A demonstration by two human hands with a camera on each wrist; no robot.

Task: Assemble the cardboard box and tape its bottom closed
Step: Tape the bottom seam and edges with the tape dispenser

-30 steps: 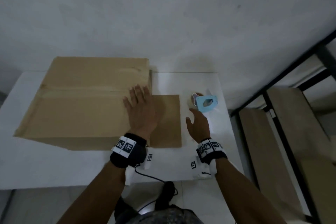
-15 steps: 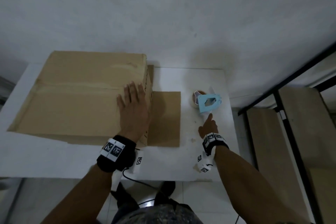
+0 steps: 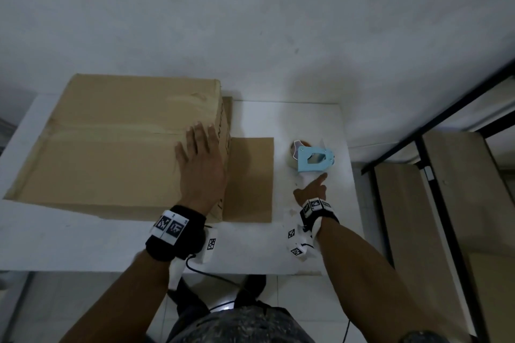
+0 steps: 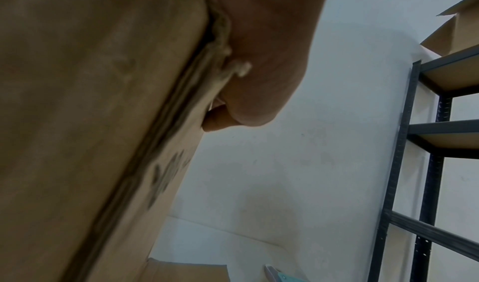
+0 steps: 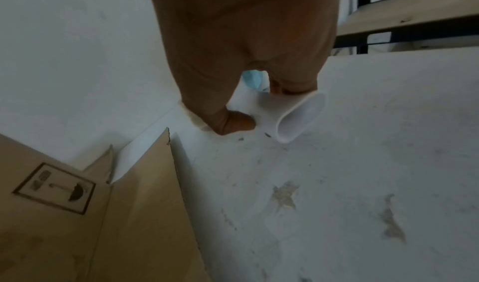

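The brown cardboard box (image 3: 111, 147) lies on the white table (image 3: 306, 248) with its top flaps folded shut along a seam. My left hand (image 3: 200, 164) presses flat on the box's right end, fingers straight; in the left wrist view the palm (image 4: 259, 50) lies against the box (image 4: 90, 122). One flap (image 3: 250, 175) lies flat on the table to the right. Beyond it stands the blue tape dispenser (image 3: 315, 159). My right hand (image 3: 312, 189) reaches its white handle (image 5: 298, 118), fingers curled over the handle's far end, thumb (image 5: 233, 122) close beside it.
A dark metal shelving unit (image 3: 446, 203) with wooden shelves stands right of the table. A white wall rises directly behind the table. A cable hangs off the table's front edge near my left wrist. The table surface (image 5: 362, 184) near the dispenser is stained.
My right hand has moved from the table beside the flat flap forward to the dispenser's handle. The left hand has stayed flat on the box. The dispenser has not moved.
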